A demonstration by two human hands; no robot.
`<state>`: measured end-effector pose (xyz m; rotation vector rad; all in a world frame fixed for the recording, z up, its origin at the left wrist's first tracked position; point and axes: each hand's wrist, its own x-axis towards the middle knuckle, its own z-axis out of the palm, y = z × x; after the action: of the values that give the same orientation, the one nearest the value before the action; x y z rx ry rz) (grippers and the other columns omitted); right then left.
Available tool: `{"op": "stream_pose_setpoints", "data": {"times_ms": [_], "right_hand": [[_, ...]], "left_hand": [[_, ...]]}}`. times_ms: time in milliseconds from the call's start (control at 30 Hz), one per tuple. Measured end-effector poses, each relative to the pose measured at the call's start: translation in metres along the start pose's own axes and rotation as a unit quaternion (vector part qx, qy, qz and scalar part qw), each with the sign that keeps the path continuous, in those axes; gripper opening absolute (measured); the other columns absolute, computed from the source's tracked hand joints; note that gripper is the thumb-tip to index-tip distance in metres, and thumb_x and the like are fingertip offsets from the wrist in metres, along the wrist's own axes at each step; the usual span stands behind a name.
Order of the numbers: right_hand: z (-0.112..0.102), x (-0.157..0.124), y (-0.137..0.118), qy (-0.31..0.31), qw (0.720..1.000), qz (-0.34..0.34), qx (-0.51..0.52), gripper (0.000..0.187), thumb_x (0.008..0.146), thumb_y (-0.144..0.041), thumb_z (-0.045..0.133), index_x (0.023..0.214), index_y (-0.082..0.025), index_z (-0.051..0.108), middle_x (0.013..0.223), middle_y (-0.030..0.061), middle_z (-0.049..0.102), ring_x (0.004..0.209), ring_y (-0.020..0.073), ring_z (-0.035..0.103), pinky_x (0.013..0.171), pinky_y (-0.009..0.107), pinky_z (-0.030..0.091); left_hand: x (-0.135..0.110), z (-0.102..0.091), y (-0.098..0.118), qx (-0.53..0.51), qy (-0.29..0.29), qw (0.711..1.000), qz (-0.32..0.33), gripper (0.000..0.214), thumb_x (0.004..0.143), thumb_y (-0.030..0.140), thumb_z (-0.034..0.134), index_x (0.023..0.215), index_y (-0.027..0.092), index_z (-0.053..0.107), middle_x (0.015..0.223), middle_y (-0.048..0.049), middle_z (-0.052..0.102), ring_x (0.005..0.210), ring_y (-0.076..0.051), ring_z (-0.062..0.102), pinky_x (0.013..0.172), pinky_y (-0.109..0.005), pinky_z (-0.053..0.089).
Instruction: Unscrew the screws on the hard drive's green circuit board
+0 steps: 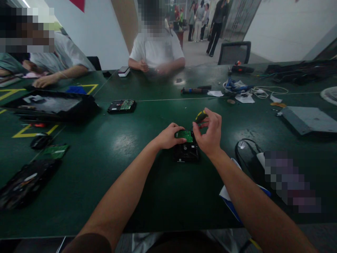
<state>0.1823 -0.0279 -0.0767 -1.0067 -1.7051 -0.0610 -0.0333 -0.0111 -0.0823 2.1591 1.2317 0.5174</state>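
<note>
So a black hard drive (186, 153) is parked on the table (160, 186) between the hands, and the green board (184, 135) at its far end is held by the half-curled left hand (170, 136). A yellow-and-black screwdriver (201, 116) is gripped in the loosely curled right hand (210, 135)'s fingers.

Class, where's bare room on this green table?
Bare: between the far black rectangular drive with green circuit board and the left forearm; also between that and the right forearm, near the table's front edge. Crowded: right, around tangled blue-white cables and flat grey metal box.
</note>
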Motion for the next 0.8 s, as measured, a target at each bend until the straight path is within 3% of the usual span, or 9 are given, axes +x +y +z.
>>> {"op": "stream_pose_setpoints", "data": {"times_ms": [267, 433, 500, 800], "right_hand": [[-0.005, 0.005, -0.004, 0.014, 1.000, -0.022, 0.003, 0.057, 0.100, -0.021, 0.056, 0.154, -0.032, 0.044, 0.135, 0.0120, 0.057, 0.107, 0.0244, 0.065, 0.076, 0.041, 0.065], [-0.015, 0.021, -0.014, 0.044, 0.999, -0.029, -0.008, 0.030, 0.102, -0.022, 0.055, 0.130, -0.029, 0.064, 0.127, 0.0110, 0.067, 0.116, 0.0273, 0.066, 0.088, 0.046, 0.063], [-0.020, 0.029, -0.019, 0.048, 0.998, -0.030, -0.004, 0.021, 0.102, -0.022, 0.056, 0.119, -0.026, 0.068, 0.119, 0.0100, 0.071, 0.110, 0.0258, 0.069, 0.088, 0.045, 0.062], [-0.046, 0.063, -0.034, -0.096, 0.995, 0.017, -0.029, 0.012, 0.098, -0.026, 0.063, 0.103, -0.020, 0.072, 0.097, 0.0066, 0.076, 0.080, 0.0201, 0.070, 0.075, 0.036, 0.057]], "left_hand": [[0.000, 0.000, 0.000, 0.003, 0.002, 1.000, 0.006, 0.063, 0.089, 0.050, 0.074, 0.143, 0.020, 0.061, 0.131, -0.0125, 0.054, 0.118, -0.029, 0.060, 0.109, -0.046, 0.050], [0.000, -0.001, -0.002, -0.004, -0.008, 1.000, 0.001, 0.065, 0.088, 0.051, 0.075, 0.144, 0.022, 0.061, 0.133, -0.0117, 0.054, 0.118, -0.029, 0.061, 0.110, -0.046, 0.049], [0.000, -0.001, -0.003, -0.008, -0.009, 1.000, 0.001, 0.066, 0.087, 0.051, 0.075, 0.144, 0.022, 0.061, 0.134, -0.0118, 0.054, 0.118, -0.029, 0.061, 0.111, -0.047, 0.049], [0.000, -0.001, -0.002, -0.010, -0.007, 1.000, 0.005, 0.066, 0.087, 0.051, 0.075, 0.144, 0.022, 0.061, 0.132, -0.0112, 0.054, 0.118, -0.028, 0.062, 0.111, -0.046, 0.048]]}}
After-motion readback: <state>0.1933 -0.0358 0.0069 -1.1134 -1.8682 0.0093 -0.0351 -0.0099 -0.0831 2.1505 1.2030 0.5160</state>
